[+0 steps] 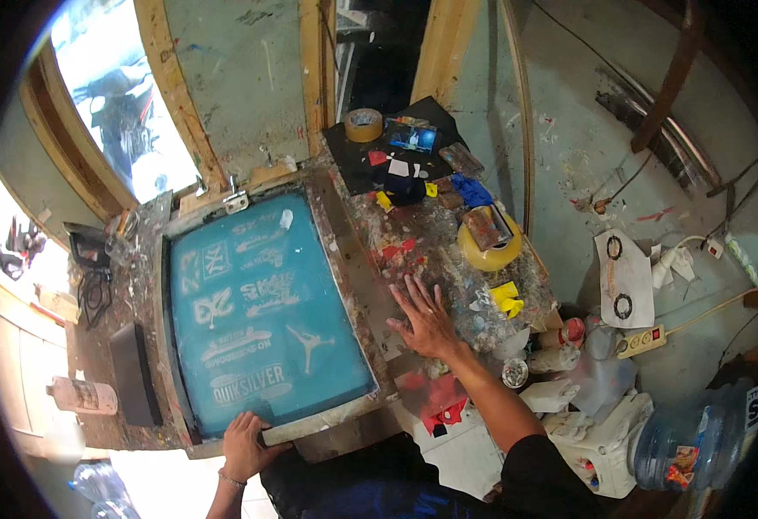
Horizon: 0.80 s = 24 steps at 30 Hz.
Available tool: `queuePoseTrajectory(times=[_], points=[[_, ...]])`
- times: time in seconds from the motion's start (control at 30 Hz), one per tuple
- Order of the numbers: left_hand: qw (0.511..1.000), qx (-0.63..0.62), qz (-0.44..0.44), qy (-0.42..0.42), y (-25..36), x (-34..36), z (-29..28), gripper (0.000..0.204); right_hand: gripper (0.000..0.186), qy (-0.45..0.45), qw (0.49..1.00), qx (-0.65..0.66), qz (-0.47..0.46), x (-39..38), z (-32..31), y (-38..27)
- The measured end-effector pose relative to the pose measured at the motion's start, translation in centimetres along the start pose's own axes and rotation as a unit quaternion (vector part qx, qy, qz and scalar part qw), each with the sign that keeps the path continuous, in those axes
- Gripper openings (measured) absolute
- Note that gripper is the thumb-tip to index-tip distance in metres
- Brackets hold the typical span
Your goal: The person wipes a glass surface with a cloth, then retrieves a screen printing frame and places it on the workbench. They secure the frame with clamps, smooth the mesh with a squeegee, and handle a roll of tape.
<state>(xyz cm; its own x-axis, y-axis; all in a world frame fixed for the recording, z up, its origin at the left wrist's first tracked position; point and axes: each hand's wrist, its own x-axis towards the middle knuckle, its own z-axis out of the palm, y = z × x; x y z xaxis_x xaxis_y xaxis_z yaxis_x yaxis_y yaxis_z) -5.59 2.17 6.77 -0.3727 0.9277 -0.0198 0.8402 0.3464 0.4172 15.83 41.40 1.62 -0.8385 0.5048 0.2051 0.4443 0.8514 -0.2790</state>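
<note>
A screen-printing frame (355, 322) with teal mesh lies tilted on the worktable in front of me, its mesh carrying several pale stencil designs. My left hand (245, 447) grips the near rim of this frame, fingers bent over the edge. A metal hinge clamp (236, 201) sits at the far rim, and a small pale scrap (286, 219) lies on the mesh close by. To the right of the frame, my right hand (431, 324) is open, fingers spread, over the paint-stained tabletop; whether it touches the surface I cannot tell.
Tape roll (363, 125), yellow round container (489, 240) and yellow scraps (507, 299) are on the right of the table. A black slab (135, 374) and a bottle (83, 395) are at left. Jugs (593, 437), a large blue bottle (686, 445) and a power strip (641, 342) crowd the right.
</note>
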Motion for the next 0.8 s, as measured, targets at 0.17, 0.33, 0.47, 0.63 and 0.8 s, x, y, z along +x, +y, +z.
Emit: queuePoseTrajectory(times=[0.17, 0.33, 0.47, 0.63, 0.8], points=[[0.999, -0.039, 0.012, -0.024, 0.8, 0.4, -1.1, 0.059, 0.062, 0.096, 0.99, 0.095, 0.039, 1.0, -3.7, 2.5], [0.99, -0.133, -0.009, 0.044, 1.4, 1.3, -2.2, 0.042, 0.05, 0.137, 0.957, 0.134, 0.216, 0.4, -10.3, 9.2], [0.987, -0.147, -0.016, 0.065, 3.3, 3.8, -2.7, 0.029, 0.061, 0.13, 0.948, 0.022, 0.29, 0.0, -13.0, 11.0], [0.984, -0.166, 0.04, 0.06, 5.2, 6.2, -1.6, 0.023, 0.085, 0.091, 0.97, -0.062, 0.217, -0.3, -10.7, 14.4], [0.985, -0.165, 0.028, 0.04, 5.1, 5.1, -0.7, 0.021, 0.101, 0.053, 0.966, -0.067, 0.245, 1.0, -9.4, 14.8]])
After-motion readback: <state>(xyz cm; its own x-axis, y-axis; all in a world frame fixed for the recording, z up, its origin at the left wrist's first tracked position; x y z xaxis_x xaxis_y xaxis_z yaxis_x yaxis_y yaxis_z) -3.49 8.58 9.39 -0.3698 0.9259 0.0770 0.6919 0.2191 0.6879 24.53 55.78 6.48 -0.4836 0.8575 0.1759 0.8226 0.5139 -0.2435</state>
